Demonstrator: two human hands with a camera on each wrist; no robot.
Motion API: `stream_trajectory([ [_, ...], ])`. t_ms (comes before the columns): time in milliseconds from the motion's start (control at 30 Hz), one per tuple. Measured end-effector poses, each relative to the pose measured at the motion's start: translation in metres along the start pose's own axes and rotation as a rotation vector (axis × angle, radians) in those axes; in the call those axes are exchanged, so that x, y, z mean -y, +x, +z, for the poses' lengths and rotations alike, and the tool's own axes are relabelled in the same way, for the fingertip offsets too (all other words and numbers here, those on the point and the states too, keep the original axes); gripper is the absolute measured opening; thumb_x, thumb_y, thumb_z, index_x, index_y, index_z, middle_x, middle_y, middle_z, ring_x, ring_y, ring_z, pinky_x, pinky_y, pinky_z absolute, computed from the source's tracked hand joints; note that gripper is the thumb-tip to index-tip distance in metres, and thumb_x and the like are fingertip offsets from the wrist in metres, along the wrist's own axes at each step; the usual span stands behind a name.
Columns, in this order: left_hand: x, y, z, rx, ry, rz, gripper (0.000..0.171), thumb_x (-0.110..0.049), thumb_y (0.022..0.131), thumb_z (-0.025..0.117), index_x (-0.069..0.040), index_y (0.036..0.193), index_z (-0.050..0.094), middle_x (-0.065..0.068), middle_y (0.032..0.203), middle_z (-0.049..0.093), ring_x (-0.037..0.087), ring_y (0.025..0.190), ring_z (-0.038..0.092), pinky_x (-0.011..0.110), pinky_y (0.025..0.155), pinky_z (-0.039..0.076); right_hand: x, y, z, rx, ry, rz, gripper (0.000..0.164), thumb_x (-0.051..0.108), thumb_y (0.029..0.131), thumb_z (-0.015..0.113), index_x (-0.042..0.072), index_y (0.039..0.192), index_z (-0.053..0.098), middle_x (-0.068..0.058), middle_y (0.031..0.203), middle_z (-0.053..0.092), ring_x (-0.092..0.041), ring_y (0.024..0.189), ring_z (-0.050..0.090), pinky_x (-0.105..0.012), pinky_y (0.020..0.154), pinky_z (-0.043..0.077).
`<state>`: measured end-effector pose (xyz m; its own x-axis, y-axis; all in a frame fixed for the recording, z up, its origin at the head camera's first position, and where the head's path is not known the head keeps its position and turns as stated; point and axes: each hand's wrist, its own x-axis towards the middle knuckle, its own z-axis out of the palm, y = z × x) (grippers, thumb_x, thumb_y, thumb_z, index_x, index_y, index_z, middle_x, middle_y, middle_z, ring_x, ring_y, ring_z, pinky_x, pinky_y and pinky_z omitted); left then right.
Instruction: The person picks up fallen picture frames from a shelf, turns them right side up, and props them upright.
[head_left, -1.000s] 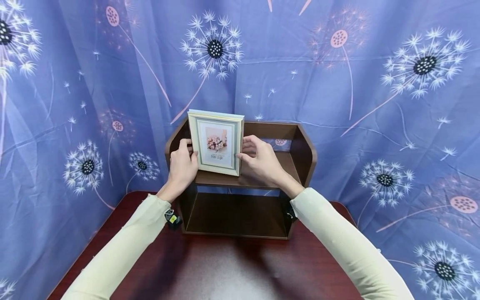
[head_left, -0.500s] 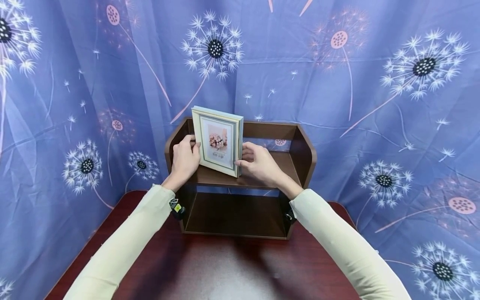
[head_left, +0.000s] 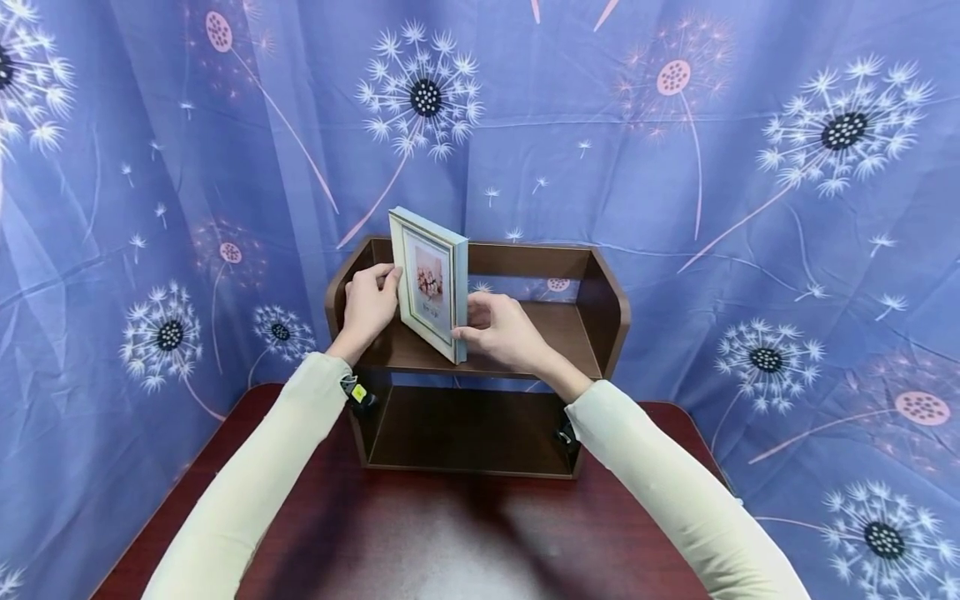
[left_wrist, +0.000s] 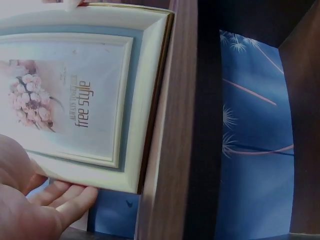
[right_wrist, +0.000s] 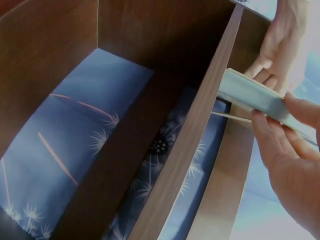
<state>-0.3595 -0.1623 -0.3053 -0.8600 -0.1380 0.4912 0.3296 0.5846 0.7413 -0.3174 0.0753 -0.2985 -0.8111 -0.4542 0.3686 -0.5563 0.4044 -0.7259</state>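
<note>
A cream picture frame (head_left: 429,283) with a pink bouquet print stands on the upper shelf board (head_left: 555,329) of a dark brown shelf unit, turned at an angle. Its right edge is nearer the front, its left edge further back. My left hand (head_left: 370,304) pinches the left edge at mid-height between thumb and fingers. Lower on the right edge, my right hand (head_left: 501,329) grips with the thumb in front and fingers behind. The left wrist view shows "free style" lettering on the print (left_wrist: 82,95). In the right wrist view the frame's pale blue-grey side (right_wrist: 255,95) lies between both hands.
Under the upper board is an open lower compartment (head_left: 472,429). Side panels (head_left: 606,312) bound the unit at left and right. It stands on a dark red table (head_left: 450,533), with a blue dandelion-patterned curtain (head_left: 555,75) behind.
The picture frame has turned on the shelf: its right edge has come left and forward, its left edge has gone back. My right hand moved left with it; my left hand shifted up its edge.
</note>
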Motion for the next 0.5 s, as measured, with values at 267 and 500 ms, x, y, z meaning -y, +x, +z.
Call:
stream_trajectory([
  [267, 0.003, 0.010, 0.009, 0.083, -0.184, -0.087, 0.043, -0.032, 0.112, 0.051, -0.008, 0.145, 0.063, 0.018, 0.135, 0.072, 0.031, 0.112, 0.076, 0.042, 0.098, 0.062, 0.004, 0.003, 0.007, -0.030, -0.049, 0.016, 0.030, 0.019, 0.088, 0.086, 0.006, 0.109, 0.069, -0.010, 0.103, 0.078, -0.020, 0.096, 0.079, -0.034, 0.086, 0.062],
  [500, 0.004, 0.020, 0.019, 0.107, -0.283, -0.119, 0.039, -0.030, 0.111, 0.054, -0.008, 0.140, 0.068, 0.020, 0.122, 0.077, 0.014, 0.094, 0.073, 0.030, 0.087, 0.064, 0.009, 0.005, 0.016, -0.059, -0.082, 0.022, 0.036, 0.025, 0.085, 0.089, 0.007, 0.109, 0.070, -0.007, 0.100, 0.078, -0.015, 0.090, 0.078, -0.029, 0.082, 0.060],
])
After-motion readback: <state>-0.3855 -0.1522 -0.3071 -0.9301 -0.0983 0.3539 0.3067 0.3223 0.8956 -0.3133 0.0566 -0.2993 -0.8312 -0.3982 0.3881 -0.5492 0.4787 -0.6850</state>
